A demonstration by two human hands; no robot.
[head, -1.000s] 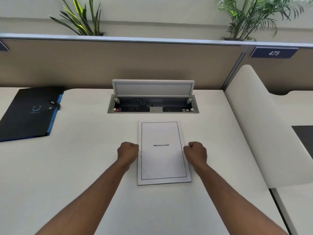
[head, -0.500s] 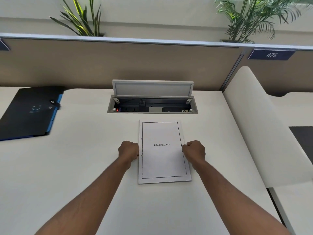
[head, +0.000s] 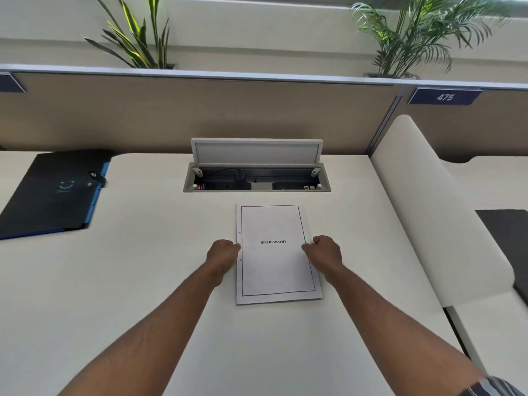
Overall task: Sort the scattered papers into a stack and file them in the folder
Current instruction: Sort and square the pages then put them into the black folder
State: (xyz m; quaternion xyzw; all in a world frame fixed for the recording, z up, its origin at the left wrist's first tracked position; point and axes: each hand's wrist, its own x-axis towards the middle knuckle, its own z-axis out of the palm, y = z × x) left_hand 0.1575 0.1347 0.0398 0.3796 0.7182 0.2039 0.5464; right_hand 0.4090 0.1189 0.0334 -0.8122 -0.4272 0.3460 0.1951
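Hands seemingly gripping lengthwise paper stack

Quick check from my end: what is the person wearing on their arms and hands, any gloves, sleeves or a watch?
Both forearms are bare right down to the wrists. The left hand and right hand wear no gloves, and no rings or watch show. The only clothing in view is a striped sleeve edge, dark and light bands, at the right arm near the bottom right corner.

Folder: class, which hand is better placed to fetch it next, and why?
Probably the left hand. The black folder lies closed at the desk's far left, on that hand's side; the right hand sits across the paper stack from it.
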